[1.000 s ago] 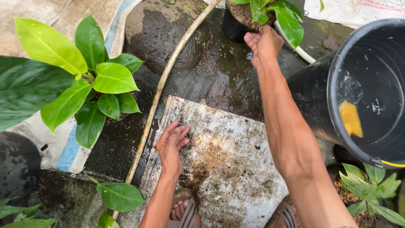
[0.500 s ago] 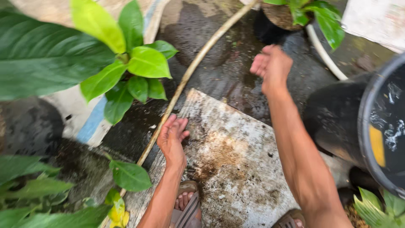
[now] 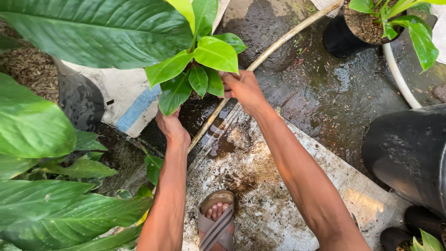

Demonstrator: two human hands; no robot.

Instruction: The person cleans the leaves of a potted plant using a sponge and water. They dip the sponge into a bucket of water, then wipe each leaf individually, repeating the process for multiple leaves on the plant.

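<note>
- Sandalled foot [image 3: 216, 218] rests on the soil-stained slab [image 3: 288, 195], nearest the camera.
- Left hand [image 3: 171, 124] and right hand [image 3: 242, 87] reach under the small leafy plant [image 3: 197, 65], one on each side; leaves hide the fingers, so the grip cannot be told.
- The plant stands upright just beyond the slab, stem axis vertical, leaves fanning toward the camera. Likely light, with soft, tearable leaves; best taken low, at the base.
- Bamboo pole [image 3: 278, 44] runs diagonally behind; a black potted plant [image 3: 353, 32] stands farther off.
</note>
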